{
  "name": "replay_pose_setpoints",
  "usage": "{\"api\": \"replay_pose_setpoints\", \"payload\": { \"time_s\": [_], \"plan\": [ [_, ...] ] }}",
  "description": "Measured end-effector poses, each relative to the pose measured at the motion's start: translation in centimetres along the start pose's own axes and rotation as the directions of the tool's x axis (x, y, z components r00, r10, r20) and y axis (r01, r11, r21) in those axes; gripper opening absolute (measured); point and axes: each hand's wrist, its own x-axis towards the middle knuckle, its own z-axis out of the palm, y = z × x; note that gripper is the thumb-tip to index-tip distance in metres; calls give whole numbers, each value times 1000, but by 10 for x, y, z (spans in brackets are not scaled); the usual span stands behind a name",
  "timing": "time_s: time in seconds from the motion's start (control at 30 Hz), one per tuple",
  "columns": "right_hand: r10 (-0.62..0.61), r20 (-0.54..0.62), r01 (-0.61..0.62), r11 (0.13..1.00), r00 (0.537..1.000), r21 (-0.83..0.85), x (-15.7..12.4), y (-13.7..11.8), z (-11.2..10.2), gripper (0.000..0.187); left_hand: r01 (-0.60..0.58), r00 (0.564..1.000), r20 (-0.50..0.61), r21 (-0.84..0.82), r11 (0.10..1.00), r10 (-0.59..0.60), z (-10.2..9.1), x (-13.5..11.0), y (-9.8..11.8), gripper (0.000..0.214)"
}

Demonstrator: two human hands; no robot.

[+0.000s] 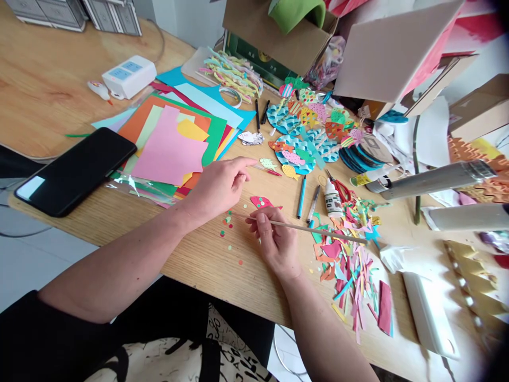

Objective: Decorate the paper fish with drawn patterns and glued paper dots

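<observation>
My right hand (276, 244) is closed around a thin wooden stick (326, 232), whose long end points right over the paper scraps. Just beyond its fingers lies a red paper fish (262, 202) with light green dots, partly hidden by the hand. Small coloured paper dots (227, 218) are scattered to its left. My left hand (222, 185) hovers over the table with the index finger stretched out and the other fingers loosely curled. That fingertip is by a slim tool with a red end (273, 172). Close to it are a pale green paper fish (268, 163) and a yellow one (290, 171).
Coloured paper sheets (170, 154) and a black phone (75, 170) lie at left. Decorated paper fish on blue pieces (294, 154) fill the back. On the right are pens (302, 196), a glue bottle (332, 199), scissors (341, 188), paper scraps (353, 276) and a white device (429, 313).
</observation>
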Motion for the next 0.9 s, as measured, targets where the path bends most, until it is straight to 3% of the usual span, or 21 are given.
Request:
{"api": "replay_pose_setpoints", "payload": {
  "time_s": [0.17, 0.3, 0.37, 0.5, 0.63, 0.9],
  "plan": [
    [20, -206, 14, 987, 978, 162, -2, -4, -8, 22, -35, 999, 4, 7, 999, 35, 3, 0, -3, 41],
    [98, -475, -29, 988, 875, 150, 7, 1, -25, 27, -106, 994, 46, 47, 993, 104, 7, -2, -6, 41],
    [138, -534, -92, 989, 834, 112, 12, 9, -33, 28, -185, 979, 101, 107, 977, 174, 10, -3, -7, 36],
    [185, -490, -203, 979, 852, 19, 17, 25, -38, 32, -335, 923, 260, 174, 926, 285, 14, -5, -8, 38],
    [178, -426, -231, 970, 887, -77, 16, 33, -35, 34, -396, 879, 362, 193, 898, 310, 18, -8, -7, 43],
    [155, -395, -231, 961, 906, -152, 19, 32, -37, 33, -454, 832, 452, 221, 863, 321, 21, -13, -6, 49]
  ]
}}
